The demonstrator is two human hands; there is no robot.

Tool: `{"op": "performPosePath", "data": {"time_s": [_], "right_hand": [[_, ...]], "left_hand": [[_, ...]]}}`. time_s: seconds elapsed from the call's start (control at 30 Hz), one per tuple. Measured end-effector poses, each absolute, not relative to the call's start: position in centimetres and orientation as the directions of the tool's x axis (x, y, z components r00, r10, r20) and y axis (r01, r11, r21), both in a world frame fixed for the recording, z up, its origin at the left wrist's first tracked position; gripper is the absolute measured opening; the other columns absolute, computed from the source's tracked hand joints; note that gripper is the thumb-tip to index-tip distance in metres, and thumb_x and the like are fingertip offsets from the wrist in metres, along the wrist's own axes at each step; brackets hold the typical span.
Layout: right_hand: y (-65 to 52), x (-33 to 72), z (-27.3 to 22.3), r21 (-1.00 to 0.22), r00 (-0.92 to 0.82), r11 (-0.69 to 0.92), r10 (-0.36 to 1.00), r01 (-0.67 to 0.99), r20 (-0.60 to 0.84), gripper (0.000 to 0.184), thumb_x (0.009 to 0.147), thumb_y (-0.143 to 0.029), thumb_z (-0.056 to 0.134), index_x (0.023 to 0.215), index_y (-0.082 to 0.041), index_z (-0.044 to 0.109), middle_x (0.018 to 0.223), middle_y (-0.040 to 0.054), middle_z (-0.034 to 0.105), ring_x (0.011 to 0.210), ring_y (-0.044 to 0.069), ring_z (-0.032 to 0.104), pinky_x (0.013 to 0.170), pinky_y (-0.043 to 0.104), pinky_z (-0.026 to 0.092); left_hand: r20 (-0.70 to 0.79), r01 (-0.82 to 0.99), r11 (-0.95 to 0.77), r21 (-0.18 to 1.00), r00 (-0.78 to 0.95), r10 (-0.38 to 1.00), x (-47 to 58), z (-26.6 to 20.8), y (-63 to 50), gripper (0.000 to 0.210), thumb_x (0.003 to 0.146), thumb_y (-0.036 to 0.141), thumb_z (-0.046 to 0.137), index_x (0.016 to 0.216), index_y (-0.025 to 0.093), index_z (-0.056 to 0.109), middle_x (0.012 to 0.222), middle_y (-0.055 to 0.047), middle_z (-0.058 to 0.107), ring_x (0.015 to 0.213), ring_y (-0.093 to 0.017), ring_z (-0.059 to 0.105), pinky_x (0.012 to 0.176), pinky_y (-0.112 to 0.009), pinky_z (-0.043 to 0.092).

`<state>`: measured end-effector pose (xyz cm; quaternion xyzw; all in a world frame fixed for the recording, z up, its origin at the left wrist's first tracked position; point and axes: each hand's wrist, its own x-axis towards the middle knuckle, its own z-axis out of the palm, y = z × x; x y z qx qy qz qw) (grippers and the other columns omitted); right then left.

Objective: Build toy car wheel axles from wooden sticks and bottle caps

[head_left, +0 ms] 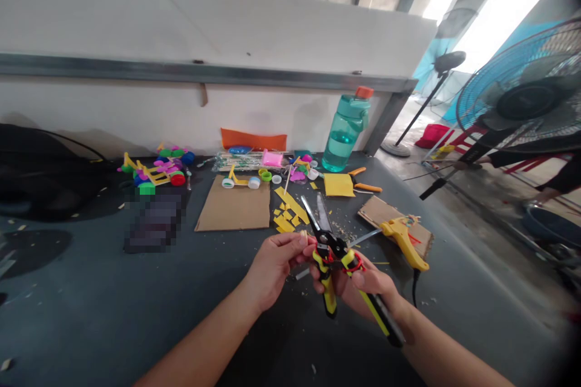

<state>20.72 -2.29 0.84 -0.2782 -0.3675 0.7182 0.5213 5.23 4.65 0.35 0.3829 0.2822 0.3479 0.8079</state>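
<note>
My right hand [370,284] is closed round the yellow-and-black handles of a pair of cutting shears [330,245]. The blades stand apart and point away from me. Just left of them, my left hand [276,260] pinches a small pale piece [304,234], perhaps wood, mostly covered by the fingers. Beyond the hands lie yellow scraps [285,217] and a yellow strip [293,204]. A sheet of cardboard [233,208] carries a small yellow scooter-like model [240,180] with white wheels. To the right, a yellow glue gun [403,243] rests on another cardboard piece [372,210].
A teal water bottle [340,142] stands near the white partition [158,24]. Colourful small models [158,172] and a blurred-out dark rectangle [157,221] lie left, beside a black bag [40,169]. Orange-handled pliers [367,187] lie by a yellow pad [339,185]. A fan [521,97] stands right.
</note>
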Motion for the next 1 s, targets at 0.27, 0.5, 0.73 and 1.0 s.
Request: {"op": "performPosePath", "data": {"time_s": [0.27,0.5,0.73,1.0], "right_hand": [[-2.8,21.7,1.2,-0.934,-0.104,-0.103,0.992,-0.341,-0.072,0.05,0.07,-0.038,0.068,0.115,-0.021,0.054,0.091,0.0056,0.06,0.072,0.017,0.057,0.064,0.03,0.048],[-3.2,21.3,2.0,-0.917,-0.064,0.083,0.996,0.39,0.062,0.06,0.067,-0.026,0.071,0.123,-0.022,0.05,0.105,0.0074,0.061,0.094,0.025,0.057,0.077,0.034,0.049],[-3.3,21.2,1.2,-0.818,-0.072,0.156,0.988,0.554,0.139,0.064,0.071,-0.029,0.068,0.13,-0.021,0.045,0.12,0.0129,0.056,0.093,0.026,0.059,0.072,0.035,0.052],[-3.4,21.3,1.2,-0.82,-0.14,0.19,0.981,0.54,0.135,0.062,0.074,-0.03,0.066,0.132,-0.021,0.043,0.114,0.0119,0.058,0.092,0.025,0.059,0.075,0.035,0.052]], "left_hand": [[0.184,0.042,-0.21,0.977,0.339,0.923,3.0,3.1,5.5,0.022,0.085,0.036,0.054,0.089,0.017,0.065,0.077,-0.003,0.068,0.071,-0.013,0.062,0.07,-0.026,0.051],[0.353,0.226,-0.429,0.874,0.31,0.883,2.0,2.6,6.2,0.021,0.087,0.032,0.051,0.097,0.018,0.063,0.079,-0.002,0.066,0.069,-0.013,0.062,0.066,-0.024,0.049],[0.426,0.234,-0.511,0.827,0.333,0.842,1.9,2.9,6.6,0.018,0.09,0.028,0.046,0.091,0.018,0.061,0.074,-0.001,0.061,0.066,-0.011,0.059,0.062,-0.021,0.046],[0.39,0.206,-0.481,0.852,0.362,0.846,1.8,2.9,6.9,0.017,0.091,0.028,0.045,0.089,0.018,0.059,0.073,0.0,0.059,0.064,-0.01,0.058,0.064,-0.022,0.045]]}}
